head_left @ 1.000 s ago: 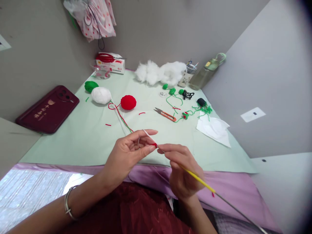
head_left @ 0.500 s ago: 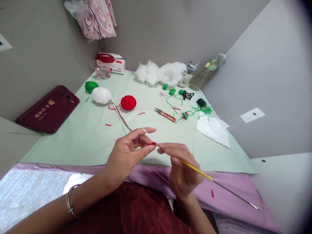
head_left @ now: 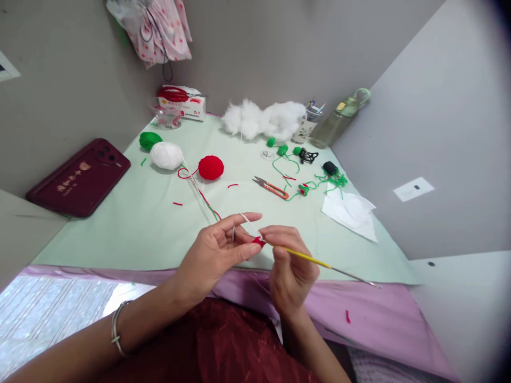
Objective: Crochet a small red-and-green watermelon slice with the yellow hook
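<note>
Between thumb and fingers, my left hand [head_left: 217, 250] pinches a small red crochet piece [head_left: 258, 241]. White yarn [head_left: 250, 223] runs over its raised index finger down to the piece. My right hand [head_left: 293, 266] is closed round a crochet hook [head_left: 307, 257] with a yellow grip and metal ends; its working tip meets the red piece, partly hidden by fingers. Strands lead back from my left hand to the white yarn ball [head_left: 166, 156] and the red yarn ball [head_left: 211, 167]. A green yarn ball [head_left: 150, 141] lies behind the white one.
Orange thread snips [head_left: 271, 188] lie ahead of my hands. Green crocheted bits [head_left: 282, 150], black-and-green yarn [head_left: 330, 168] and white paper [head_left: 351, 213] are at right. Stuffing [head_left: 261, 119], a pen cup [head_left: 306, 126] and a bottle [head_left: 337, 119] stand behind. A phone [head_left: 80, 178] leans at left.
Both hands have shifted slightly; the left moved right with the red piece, which shows more now. The crochet hook has swung, its free end now higher and further left.
</note>
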